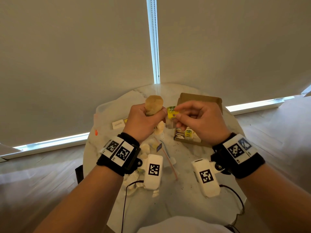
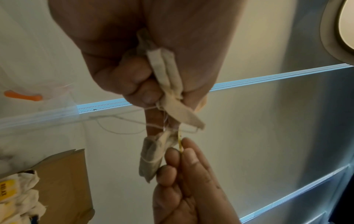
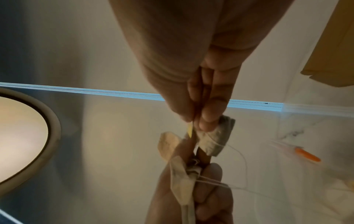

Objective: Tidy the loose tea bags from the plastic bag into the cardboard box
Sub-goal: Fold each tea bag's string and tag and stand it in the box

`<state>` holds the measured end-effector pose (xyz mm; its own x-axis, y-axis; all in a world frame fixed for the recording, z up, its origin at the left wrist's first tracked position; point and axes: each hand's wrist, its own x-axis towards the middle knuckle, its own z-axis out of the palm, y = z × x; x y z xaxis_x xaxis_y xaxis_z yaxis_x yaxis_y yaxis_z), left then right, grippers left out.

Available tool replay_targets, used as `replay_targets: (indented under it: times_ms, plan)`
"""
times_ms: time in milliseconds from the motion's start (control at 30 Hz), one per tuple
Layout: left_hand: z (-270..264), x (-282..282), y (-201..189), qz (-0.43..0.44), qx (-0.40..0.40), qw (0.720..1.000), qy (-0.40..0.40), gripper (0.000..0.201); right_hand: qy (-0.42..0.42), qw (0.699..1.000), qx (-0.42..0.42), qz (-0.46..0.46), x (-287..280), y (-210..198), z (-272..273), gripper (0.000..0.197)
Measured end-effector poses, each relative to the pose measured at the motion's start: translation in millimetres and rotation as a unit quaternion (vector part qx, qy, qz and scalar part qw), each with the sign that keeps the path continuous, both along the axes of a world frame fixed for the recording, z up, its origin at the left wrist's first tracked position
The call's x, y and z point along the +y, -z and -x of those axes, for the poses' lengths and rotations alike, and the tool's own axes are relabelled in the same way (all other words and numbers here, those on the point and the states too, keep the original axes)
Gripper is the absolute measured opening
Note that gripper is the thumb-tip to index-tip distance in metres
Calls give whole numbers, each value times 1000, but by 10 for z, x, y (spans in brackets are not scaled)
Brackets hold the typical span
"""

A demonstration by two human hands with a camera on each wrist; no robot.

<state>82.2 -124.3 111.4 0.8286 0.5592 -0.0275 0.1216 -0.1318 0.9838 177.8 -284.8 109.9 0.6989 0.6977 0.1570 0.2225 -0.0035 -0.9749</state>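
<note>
My left grip (image 1: 144, 115) clenches a bunch of tea bags (image 1: 154, 105); my right grip (image 1: 196, 115) pinches one bag's yellow tag (image 1: 171, 112). Only the wrist views show tangled strings (image 2: 122, 121) joining them. Under my right grip sits the cardboard box (image 1: 200, 98).

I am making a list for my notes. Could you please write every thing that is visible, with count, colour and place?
tea bags: a bunch, beige, gripped in the left hand
yellow tag: one, yellow, pinched by the right hand
cardboard box: one, brown, open, right part of table, tea bags inside
plastic bag: one, clear with orange slider, left part of table
table: one, white marble, round
loose tea bags: several, pale, on the table near the left wrist
left hand: one, raised above the table
right hand: one, raised above the box
</note>
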Motion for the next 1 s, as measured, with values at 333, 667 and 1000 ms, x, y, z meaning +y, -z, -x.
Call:
replay_targets:
  times_ms: [333,667,1000]
  plan:
    - [38,-30,32,-15,8,998,53,8,60,992,-71,85,4,81,-96,10]
    - [4,-28,77,-33,1,996,87,5,28,984,-140,105,147,-111,-96,27]
    - [21,-24,82,-75,37,992,97,12,118,987,-94,-49,276,-414,-295,9]
